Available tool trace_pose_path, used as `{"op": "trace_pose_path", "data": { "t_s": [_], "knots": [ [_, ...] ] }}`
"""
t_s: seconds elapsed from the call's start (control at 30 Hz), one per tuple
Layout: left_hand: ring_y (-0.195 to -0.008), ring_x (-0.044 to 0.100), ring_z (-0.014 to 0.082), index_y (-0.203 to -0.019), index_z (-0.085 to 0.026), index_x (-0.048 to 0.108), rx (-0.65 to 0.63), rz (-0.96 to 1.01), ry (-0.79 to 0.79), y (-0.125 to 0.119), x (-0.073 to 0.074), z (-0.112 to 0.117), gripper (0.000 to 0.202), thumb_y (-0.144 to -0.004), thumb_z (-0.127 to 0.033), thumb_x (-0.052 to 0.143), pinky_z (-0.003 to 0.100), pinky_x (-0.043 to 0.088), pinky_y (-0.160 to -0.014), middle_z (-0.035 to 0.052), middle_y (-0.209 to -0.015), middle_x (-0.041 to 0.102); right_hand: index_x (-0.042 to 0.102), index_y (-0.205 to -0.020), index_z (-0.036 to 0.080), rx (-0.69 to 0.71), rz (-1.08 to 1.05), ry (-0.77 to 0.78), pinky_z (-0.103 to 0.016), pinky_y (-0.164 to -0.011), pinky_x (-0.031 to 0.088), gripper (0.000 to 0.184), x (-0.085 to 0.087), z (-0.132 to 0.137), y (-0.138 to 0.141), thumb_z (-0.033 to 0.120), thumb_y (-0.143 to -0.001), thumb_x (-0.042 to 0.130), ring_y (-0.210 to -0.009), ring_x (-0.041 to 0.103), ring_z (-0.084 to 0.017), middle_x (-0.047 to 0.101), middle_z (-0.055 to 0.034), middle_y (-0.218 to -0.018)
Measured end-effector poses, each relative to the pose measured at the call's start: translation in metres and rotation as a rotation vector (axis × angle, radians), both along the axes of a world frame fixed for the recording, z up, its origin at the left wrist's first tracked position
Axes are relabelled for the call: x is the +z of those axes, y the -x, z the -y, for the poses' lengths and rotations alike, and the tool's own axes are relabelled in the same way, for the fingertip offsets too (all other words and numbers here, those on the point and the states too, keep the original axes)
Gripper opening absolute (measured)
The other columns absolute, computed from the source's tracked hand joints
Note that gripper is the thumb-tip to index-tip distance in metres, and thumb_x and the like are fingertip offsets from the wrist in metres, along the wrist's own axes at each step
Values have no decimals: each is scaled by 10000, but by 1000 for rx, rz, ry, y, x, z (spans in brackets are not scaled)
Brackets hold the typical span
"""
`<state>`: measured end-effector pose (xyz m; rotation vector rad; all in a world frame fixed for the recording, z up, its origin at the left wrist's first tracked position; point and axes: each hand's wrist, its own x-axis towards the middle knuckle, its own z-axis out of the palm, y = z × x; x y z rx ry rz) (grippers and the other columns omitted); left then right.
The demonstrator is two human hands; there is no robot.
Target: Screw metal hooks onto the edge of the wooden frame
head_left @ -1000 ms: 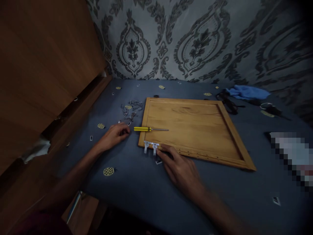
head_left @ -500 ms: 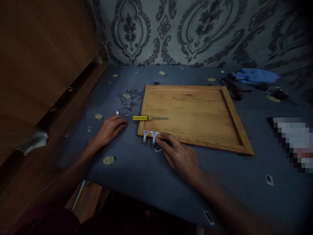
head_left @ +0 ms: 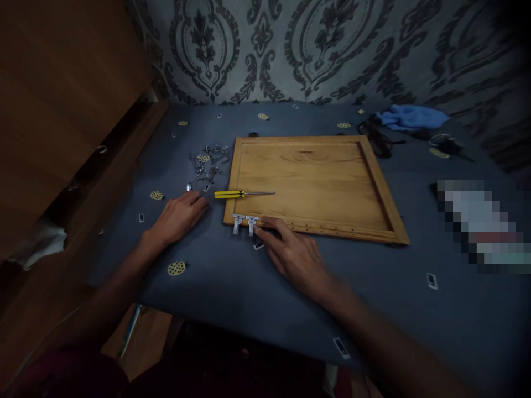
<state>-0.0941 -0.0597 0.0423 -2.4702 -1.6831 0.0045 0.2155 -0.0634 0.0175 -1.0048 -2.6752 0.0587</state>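
Note:
A framed wooden panel lies flat on a blue patterned cloth. A small metal hinge sits at the panel's near left corner. My right hand lies flat on the cloth, its fingertips touching the panel's near edge just right of the hinge. A yellow-handled screwdriver lies across the panel's left edge. My left hand rests on the cloth left of the screwdriver handle, fingers loosely curled near a small metal piece; nothing shows in it.
A heap of metal hardware lies left of the panel. At the back right are a blue rag, dark straps and a ring. A wooden cabinet stands at the left. A patterned wall closes off the back.
The view has tilted, so everything sits higher and further left in the picture. My left hand has drawn slightly back from the screwdriver; my right hand stays beside the hinge.

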Motion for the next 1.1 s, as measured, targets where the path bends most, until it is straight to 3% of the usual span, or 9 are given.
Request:
{"op": "trace_pose_path", "data": {
  "t_s": [0.17,0.37,0.53,0.67,0.77,0.9,1.1],
  "knots": [
    [-921,680,231,-999,-158,693,20,50,65,2,3,-4,246,-1052,-238,466,313,530,-777,99,-1001,689,690,-1370,212,-13,35,34,-298,-670,617,450,3,1,1,88,-976,513,-892,771,-220,680,-143,-1401],
    [-894,693,228,-1028,-152,729,60,333,25,7,7,-3,321,-1059,-308,450,323,526,-803,93,-971,717,672,-1398,222,-19,53,63,-312,-691,623,454,6,1,2,107,-980,538,-913,771,-230,670,-144,-1415],
    [-813,680,178,-959,-172,755,80,678,27,-5,31,-6,253,-992,-348,577,267,480,-714,46,-906,750,676,-1397,226,-28,66,81,-299,-664,604,472,8,1,2,92,-969,527,-908,769,-235,674,-144,-1407],
    [-777,657,152,-945,-169,755,-45,860,259,-30,53,-22,238,-962,-369,626,243,458,-679,26,-859,750,664,-1411,228,-23,66,82,-306,-674,603,475,10,1,2,99,-982,507,-922,764,-239,671,-148,-1410],
    [-779,654,139,-928,-159,741,-221,772,434,-51,63,-39,196,-956,-316,627,237,464,-717,21,-866,747,658,-1420,234,-28,71,79,-307,-676,601,472,9,1,2,110,-994,496,-923,766,-236,669,-142,-1416],
    [-761,645,122,-910,-155,736,-379,579,542,-72,65,-58,151,-959,-230,615,230,433,-720,16,-857,738,639,-1446,250,-31,83,86,-306,-656,579,492,9,1,3,116,-999,482,-914,760,-232,664,-133,-1421],
    [-798,642,128,-943,-160,726,-381,456,552,-79,59,-62,140,-976,-203,597,227,426,-733,23,-904,727,607,-1481,269,-49,112,159,-334,-628,565,504,14,1,4,129,-1016,471,-946,761,-261,635,-126,-1461]
  ]
}}
